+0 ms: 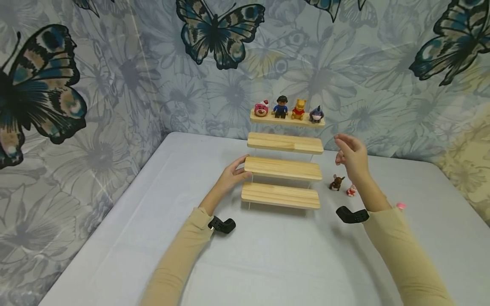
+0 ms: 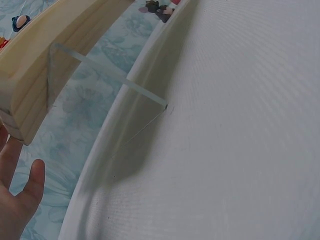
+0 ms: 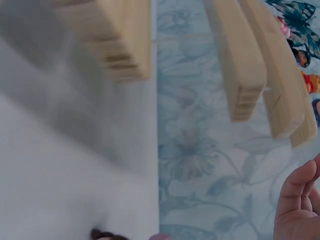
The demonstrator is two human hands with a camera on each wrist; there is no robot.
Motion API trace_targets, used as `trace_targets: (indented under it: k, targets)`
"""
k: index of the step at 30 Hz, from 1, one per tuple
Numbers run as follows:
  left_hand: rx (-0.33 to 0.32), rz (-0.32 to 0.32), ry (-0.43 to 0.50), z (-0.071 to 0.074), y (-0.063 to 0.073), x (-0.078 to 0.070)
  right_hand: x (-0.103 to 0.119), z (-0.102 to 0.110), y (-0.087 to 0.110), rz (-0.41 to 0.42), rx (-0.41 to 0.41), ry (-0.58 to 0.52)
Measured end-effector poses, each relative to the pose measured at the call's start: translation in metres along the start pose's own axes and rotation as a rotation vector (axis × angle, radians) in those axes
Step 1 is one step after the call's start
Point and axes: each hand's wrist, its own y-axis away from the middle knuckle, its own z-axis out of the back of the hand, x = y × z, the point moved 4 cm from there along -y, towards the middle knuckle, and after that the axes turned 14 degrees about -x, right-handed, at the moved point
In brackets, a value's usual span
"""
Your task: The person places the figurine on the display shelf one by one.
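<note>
4 colourful toy figurines (image 1: pixel 298 110) crown the tiered pale-wood shelf (image 1: pixel 283 168), seemingly steadied at 9 o'clock by the left hand (image 1: pixel 231 174), fingers apart, the right hand (image 1: pixel 354 158) loose, empty.

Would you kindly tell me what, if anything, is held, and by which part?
The left hand touches the second-lowest shelf at its left end; whether it grips cannot be told. The right hand shows nothing held.
</note>
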Motion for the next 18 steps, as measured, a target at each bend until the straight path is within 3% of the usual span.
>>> trace_targets:
  k: [5, 9, 14, 18]
  targets:
    - [-0.022, -0.011, -0.005, 0.003, -0.004, 0.010, -0.009, 0.012, 0.005, -0.061, -0.008, 0.087]
    - [-0.020, -0.016, 0.009, 0.004, -0.008, 0.018, -0.040, 0.033, -0.010, -0.063, 0.003, 0.126]
    - [-0.005, -0.008, 0.002, 0.000, -0.002, 0.004, -0.089, 0.062, -0.034, -0.026, 0.011, 0.151]
    - [-0.012, -0.003, -0.017, 0.000, 0.000, 0.000, -0.085, 0.062, -0.023, -0.010, -0.023, 0.140]
